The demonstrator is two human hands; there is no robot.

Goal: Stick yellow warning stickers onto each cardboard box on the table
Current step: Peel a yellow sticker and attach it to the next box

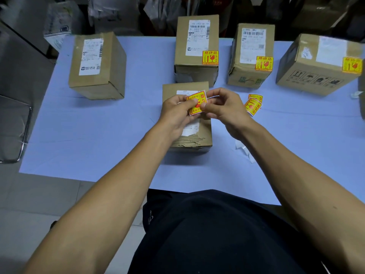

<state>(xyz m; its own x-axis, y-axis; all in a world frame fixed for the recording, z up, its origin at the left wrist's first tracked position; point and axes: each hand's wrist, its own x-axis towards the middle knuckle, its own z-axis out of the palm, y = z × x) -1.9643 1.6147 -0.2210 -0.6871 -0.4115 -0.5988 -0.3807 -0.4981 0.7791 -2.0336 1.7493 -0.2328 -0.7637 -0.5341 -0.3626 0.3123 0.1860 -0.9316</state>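
Dark clothing fills the bottom of the view, and two bare forearms reach forward from it over a desk [98,135] covered in pale blue. Both hands meet above the nearest cardboard box [199,135], which sits at the middle of the desk with a white shipping label on top. The left hand [175,113] pinches one yellow warning sticker [196,102] by its left side, and the right hand [223,107] pinches its right edge with curled fingers. The sticker seems to be mid-peel from its white backing, though the backing is hard to make out. The next move, in my judgement, calls for freeing the sticker fully and pressing it flat on this box, clear of the label.

Just right of the hands lie spare stickers [253,104], at least two, overlapping. Scraps of white backing paper [244,150] lie on the desk nearer the body.

Five boxes stand on the desk in all. Further back, the far left box [96,66] carries no yellow sticker. The three boxes to its right, the centre box [197,50], the next box [251,56] and the far right box [318,64], each bear one. So three appear done and two remain.
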